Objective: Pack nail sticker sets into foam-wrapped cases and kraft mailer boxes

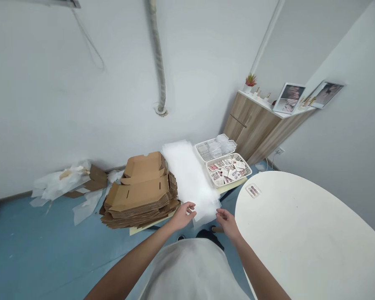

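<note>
A stack of thin white packing sheets (pixel 192 175) lies lengthwise in front of me. My left hand (pixel 183 215) is over its near left edge, fingers loosely bent and thumb apart, with nothing visible in it. Beside the near right corner of the sheets is my right hand (pixel 227 221), half curled, its fingers apart. Whether its fingertips touch the sheet edge is hard to make out. To the left of the sheets rises a pile of folded brown cardboard boxes (pixel 143 191).
Right of the sheets stand a white basket of small printed packs (pixel 245 173) and a basket of clear plastic cases (pixel 201 151). A round white table (pixel 300 225) carries one small clear case (pixel 253 190). Wrapping scraps (pixel 62 179) litter the floor at left; a wooden cabinet (pixel 259 125) stands behind.
</note>
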The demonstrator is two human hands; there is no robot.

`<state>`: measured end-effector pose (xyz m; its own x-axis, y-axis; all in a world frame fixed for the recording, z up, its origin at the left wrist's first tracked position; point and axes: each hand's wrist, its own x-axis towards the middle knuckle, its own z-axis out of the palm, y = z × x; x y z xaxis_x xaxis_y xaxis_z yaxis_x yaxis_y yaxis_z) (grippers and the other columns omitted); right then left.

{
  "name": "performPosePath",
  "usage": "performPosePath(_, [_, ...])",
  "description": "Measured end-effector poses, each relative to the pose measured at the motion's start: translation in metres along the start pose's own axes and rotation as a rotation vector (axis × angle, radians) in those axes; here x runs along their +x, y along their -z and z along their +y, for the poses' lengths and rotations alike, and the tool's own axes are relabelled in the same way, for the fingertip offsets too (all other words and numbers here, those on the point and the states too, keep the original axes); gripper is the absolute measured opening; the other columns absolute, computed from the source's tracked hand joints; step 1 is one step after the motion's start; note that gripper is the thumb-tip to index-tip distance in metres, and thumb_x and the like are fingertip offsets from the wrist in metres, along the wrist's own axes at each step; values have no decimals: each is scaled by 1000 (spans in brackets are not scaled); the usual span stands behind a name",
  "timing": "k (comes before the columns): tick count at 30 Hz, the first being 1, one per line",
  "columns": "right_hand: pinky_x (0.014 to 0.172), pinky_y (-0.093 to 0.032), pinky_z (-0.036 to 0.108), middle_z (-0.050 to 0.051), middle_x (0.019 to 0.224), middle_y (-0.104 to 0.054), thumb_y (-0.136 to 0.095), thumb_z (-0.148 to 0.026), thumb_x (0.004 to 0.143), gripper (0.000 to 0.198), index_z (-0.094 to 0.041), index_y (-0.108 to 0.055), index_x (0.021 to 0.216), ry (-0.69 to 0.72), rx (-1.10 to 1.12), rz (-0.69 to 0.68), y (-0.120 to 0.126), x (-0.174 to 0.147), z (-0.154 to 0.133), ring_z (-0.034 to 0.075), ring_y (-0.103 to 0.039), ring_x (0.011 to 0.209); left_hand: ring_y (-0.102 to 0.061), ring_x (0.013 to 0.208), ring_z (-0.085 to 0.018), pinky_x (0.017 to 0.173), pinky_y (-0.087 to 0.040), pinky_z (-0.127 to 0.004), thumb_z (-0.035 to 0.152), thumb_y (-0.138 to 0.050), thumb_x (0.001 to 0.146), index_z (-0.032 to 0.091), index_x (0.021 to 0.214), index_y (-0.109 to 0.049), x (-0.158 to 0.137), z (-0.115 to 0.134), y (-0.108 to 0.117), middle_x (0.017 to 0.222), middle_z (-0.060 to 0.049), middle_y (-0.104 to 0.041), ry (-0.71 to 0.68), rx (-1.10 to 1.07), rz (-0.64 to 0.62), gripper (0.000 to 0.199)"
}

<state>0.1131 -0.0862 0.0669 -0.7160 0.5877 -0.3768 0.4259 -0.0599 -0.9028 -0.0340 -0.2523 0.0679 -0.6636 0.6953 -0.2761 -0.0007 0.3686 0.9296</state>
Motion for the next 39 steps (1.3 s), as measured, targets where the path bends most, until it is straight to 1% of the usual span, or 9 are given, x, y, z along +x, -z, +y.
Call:
performPosePath(4, [69,-47,33,6,89,-62,-55,-38,66,35,-19,-60,95,-8,-164,-127,-16,18,-6,20,-59,79,-55,87,-21,76,-43,-32,36,-60,63,19,92,-59,16,4,6,102,-8,-59,5,35,39,34])
performPosePath(9, [83,-43,36,8,112,-54,-53,-32,67,41,-19,-54,107,4,-394,-190,-32,63,-13,21,-53,99,-52,103,-25,86,-39,-34,36,-61,62,18,104,-54,58,7,-9,116,-12,-51,91,8,54,46])
performPosePath(15, [100,-28,40,13,133,-33,-53,-26,65,61,-15,-39,123,15,-493,-284,-54,131,-22,24,-29,125,-36,121,-26,99,-27,-36,42,-52,71,15,114,-47,108,-1,-30,128,-15,-42,276,-72,145,51])
performPosePath(18, [103,-22,43,12,139,-23,-51,-23,66,64,-15,-33,128,14,-508,-287,-61,163,-22,24,-17,130,-28,126,-24,103,-20,-36,46,-47,75,14,117,-44,125,-7,-34,133,-14,-36,365,-105,172,53])
performPosePath(21, [103,-19,46,11,139,-22,-51,-24,67,66,-15,-31,129,26,-510,-295,-65,186,-17,26,-13,131,-26,127,-23,103,-19,-36,47,-43,78,15,120,-42,137,-13,-34,136,-13,-32,420,-131,213,53])
performPosePath(26, [103,-20,46,11,138,-27,-50,-19,66,59,-16,-39,124,74,-577,-391,-72,194,-18,26,-18,129,-36,121,-24,98,-29,-36,47,-41,79,15,119,-42,151,-15,-31,134,-14,-36,508,-198,259,51])
performPosePath(31, [100,-13,53,9,138,-28,-48,-12,66,62,-23,-36,126,102,-669,-564,-76,188,-29,26,-16,130,-53,102,-20,85,-40,-32,43,-40,81,18,102,-53,161,-13,-32,110,-9,-57,425,-260,258,35])
performPosePath(35, [100,-4,56,6,139,-28,-49,-10,63,69,-25,-32,128,128,-696,-624,-75,186,-37,25,-14,130,-58,88,-18,73,-44,-29,40,-43,79,18,97,-54,168,-12,-31,98,-8,-61,522,-355,387,31])
performPosePath(39, [101,-8,52,3,135,-35,-47,-9,63,62,-28,-41,121,226,-628,-617,-69,182,-42,23,-20,129,-57,75,-15,66,-44,-27,37,-46,76,15,87,-56,172,-12,-27,85,-7,-62,587,-445,513,26])
